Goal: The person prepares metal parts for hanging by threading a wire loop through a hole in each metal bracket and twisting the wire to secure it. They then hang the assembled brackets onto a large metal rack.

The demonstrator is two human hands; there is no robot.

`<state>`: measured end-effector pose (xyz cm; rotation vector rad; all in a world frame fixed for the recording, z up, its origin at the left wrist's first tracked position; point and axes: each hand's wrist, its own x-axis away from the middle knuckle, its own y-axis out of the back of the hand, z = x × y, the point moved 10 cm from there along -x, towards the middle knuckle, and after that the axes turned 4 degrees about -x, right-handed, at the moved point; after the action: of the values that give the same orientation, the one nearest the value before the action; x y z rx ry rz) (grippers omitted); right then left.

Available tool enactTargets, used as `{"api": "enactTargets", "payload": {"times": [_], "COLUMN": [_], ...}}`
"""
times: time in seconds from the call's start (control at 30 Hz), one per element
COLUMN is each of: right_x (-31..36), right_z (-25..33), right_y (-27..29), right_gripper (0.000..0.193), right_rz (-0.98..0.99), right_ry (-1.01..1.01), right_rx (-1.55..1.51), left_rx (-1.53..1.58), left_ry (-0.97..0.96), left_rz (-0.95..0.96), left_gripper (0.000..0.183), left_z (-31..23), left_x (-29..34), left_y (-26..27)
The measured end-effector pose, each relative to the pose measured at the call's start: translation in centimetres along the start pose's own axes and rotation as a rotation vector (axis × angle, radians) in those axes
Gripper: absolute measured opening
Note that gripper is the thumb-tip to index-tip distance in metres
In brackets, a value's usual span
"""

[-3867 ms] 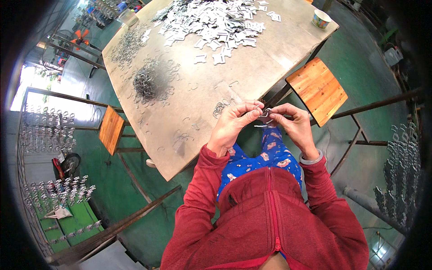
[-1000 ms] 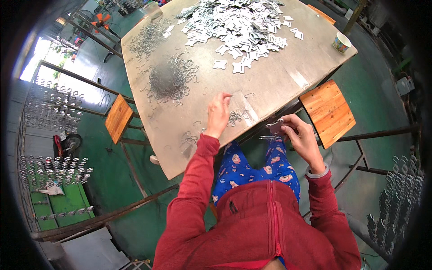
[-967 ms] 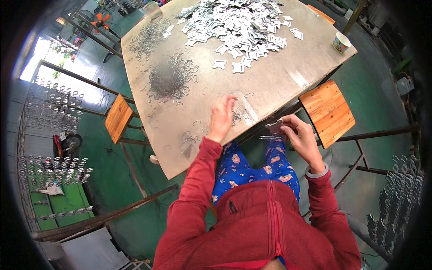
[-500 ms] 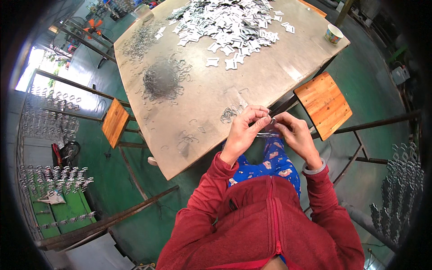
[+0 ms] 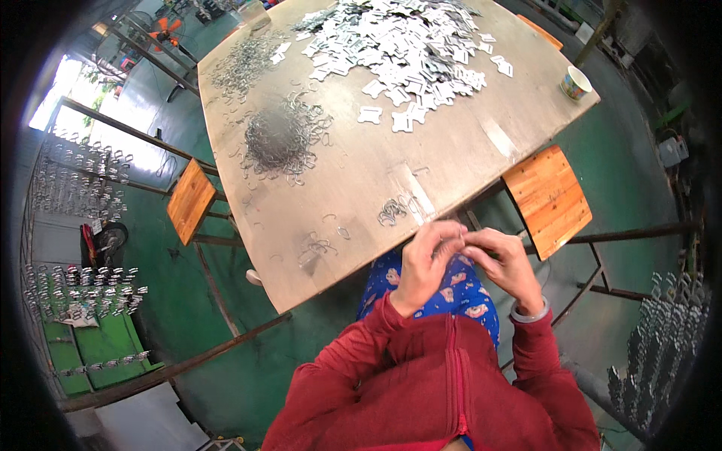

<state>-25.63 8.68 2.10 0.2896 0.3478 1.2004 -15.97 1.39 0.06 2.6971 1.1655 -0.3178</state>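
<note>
Curled tip to tip, left hand (image 5: 423, 272) to right hand (image 5: 508, 267), with closure and contents impossible to tell, and with clustered wire clips (image 5: 390, 213) beyond and leftward, nearer the left

Bright metal plates (image 5: 398, 52), flat and smooth, lie far on the scuffed, matt counter (image 5: 470, 139); the bent wire clips (image 5: 278, 143) to their left are duller grey metal. The right stool (image 5: 549, 201) has a grained wood seat, faintly glossy. Near — a napped red cloth jacket (image 5: 421, 376) and smoother blue cloth trousers (image 5: 387, 278).
</note>
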Motion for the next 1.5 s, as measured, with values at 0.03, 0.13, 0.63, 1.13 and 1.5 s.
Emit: {"api": "enactTargets", "payload": {"times": [0.03, 0.13, 0.63, 1.13, 1.5], "right_x": [-0.6, -3.9, -22.6, -3.5, -1.2], "right_z": [-0.6, -3.3, -11.6, -6.1, -0.5], "right_y": [0.9, 2.6, -2.9, -0.4, 1.3], "right_gripper": [0.015, 0.019, 0.031, 0.021, 0.014], "right_rz": [0.0, -0.052, -0.245, -0.167, -0.296], "right_ry": [-0.012, -0.179, 0.034, -0.294, -0.151], "right_rx": [-0.024, -0.152, 0.33, -0.679, -0.409], "left_rx": [-0.017, -0.035, -0.07, -0.079, -0.093], "left_ry": [-0.05, -0.133, -0.073, -0.013, 0.054], "left_rz": [-0.014, -0.021, -0.036, -0.019, 0.076], "left_gripper": [0.005, 0.008, 0.017, 0.01, 0.012], "left_z": [-0.6, -1.4, -2.5, 0.6, 1.0], "left_x": [0.1, 0.6, 2.0, 1.7, 1.9], "left_y": [0.3, 1.2, -0.1, -0.6, -1.0]}}
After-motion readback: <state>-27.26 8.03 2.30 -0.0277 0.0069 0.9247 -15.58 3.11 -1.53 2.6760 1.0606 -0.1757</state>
